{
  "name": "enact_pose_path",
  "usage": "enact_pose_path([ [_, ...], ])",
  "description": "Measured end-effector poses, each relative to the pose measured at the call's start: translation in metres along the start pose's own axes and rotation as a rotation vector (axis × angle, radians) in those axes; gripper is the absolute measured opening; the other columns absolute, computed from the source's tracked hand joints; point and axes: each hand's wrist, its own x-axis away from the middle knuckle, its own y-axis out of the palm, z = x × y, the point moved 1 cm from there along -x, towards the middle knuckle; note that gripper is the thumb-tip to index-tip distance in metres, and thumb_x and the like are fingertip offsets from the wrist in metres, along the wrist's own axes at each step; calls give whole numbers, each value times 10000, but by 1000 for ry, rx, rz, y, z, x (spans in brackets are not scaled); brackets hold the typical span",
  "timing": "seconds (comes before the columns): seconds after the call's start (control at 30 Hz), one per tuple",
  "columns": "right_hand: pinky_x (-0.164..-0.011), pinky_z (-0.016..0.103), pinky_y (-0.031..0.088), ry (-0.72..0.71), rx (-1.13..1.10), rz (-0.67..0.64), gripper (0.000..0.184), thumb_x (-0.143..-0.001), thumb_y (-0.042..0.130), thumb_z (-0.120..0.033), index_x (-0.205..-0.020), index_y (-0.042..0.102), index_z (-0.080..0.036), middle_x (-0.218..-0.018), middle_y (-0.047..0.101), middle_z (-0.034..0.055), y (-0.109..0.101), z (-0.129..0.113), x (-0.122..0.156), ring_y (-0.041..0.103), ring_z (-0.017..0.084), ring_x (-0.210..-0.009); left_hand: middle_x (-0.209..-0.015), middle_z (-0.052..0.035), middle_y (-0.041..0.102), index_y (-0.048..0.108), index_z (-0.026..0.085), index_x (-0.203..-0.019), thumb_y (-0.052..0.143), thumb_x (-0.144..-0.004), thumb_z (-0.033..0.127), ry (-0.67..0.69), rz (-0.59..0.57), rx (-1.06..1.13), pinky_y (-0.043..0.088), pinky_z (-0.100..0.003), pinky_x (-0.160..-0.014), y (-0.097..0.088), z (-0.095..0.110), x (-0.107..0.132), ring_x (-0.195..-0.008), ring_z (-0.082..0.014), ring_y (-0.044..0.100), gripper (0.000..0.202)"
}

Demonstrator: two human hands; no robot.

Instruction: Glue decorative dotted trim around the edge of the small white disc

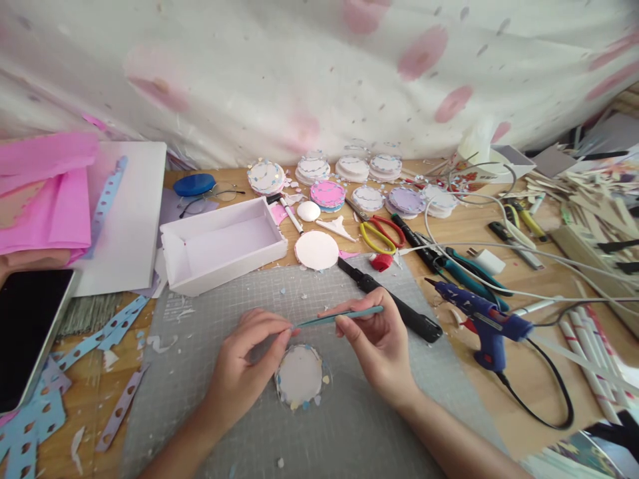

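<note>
My right hand point(377, 342) grips a pair of teal tweezers point(344, 315), their tips pointing left. Those tips reach the fingertips of my left hand point(257, 349), where thumb and forefinger pinch something tiny and bluish, too small to make out. Just below, a round white disc point(299, 374) edged with small blue and cream paper pieces lies flat on the grey cutting mat point(239, 439). Neither hand holds the disc, though my left thumb is close to its upper left rim. A plain pale disc point(317, 250) rests beyond my hands at the mat's far edge.
A white open box point(224, 246) stands at the back left. Several decorated discs point(327, 194) line the back. Rightward lie red-and-yellow-handled scissors point(382, 233), a black tool point(399, 306), pliers point(474, 276) and a blue glue gun point(484, 322) with trailing cable. A phone point(32, 332) and punched paper strips point(107, 326) occupy the left.
</note>
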Motion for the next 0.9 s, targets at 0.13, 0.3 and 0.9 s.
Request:
enact_pose_path([
  [0.13,-594,220,488,-54,13,34,197,-881,589,-129,-867,424,-235,-839,729,21,-2,-1,-2,613,97,-638,-844,-17,684,685,218,-839,542,-893,192,-23,3,2,451,-292,-845,-1,0,0,-851,-155,616,155],
  [0.3,-585,265,502,-191,95,99,211,-875,581,-118,-858,410,-241,-863,720,39,-9,3,-7,657,145,-712,-873,-24,687,680,215,-838,528,-902,219,-23,22,-1,451,-283,-838,-1,-2,0,-897,-163,616,165],
  [0.9,-678,350,460,-1004,923,-162,210,-810,456,-18,-800,466,-228,-1128,709,22,19,-35,62,697,147,-874,-637,29,502,531,187,-647,553,-864,438,-328,130,280,401,-219,-626,15,69,42,-662,-131,468,333],
])
